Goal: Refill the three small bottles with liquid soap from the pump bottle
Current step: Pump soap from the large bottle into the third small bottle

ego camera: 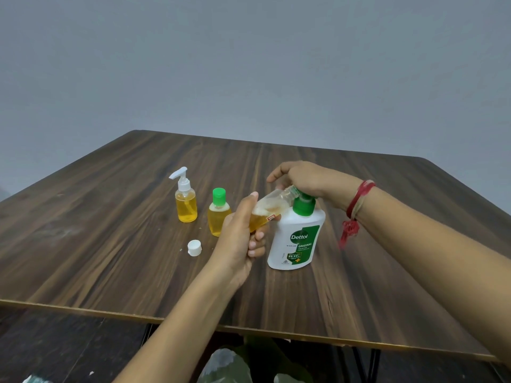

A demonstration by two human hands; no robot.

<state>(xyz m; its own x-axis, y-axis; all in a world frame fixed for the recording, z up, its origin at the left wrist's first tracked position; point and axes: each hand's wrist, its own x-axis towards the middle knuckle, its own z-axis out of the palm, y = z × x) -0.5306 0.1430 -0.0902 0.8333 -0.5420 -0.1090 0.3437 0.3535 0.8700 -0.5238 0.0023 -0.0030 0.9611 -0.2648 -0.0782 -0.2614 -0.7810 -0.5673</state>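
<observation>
A white Dettol pump bottle [297,239] with a green pump collar stands on the dark wooden table [110,244]. My right hand [301,179] rests on top of its pump head, palm down. My left hand [240,239] grips a small clear bottle [272,207], tilted, with its open mouth up against the pump nozzle; yellow soap fills its lower part. A small bottle with a green cap [218,212] and a small bottle with a white pump top [186,199], both holding yellow soap, stand to the left. A loose white cap [194,247] lies in front of them.
The table's near edge [193,322] runs across the lower view, with a dark floor and some greenish bags [235,363] below it. A red thread band [356,203] sits on my right wrist. A plain grey wall stands behind.
</observation>
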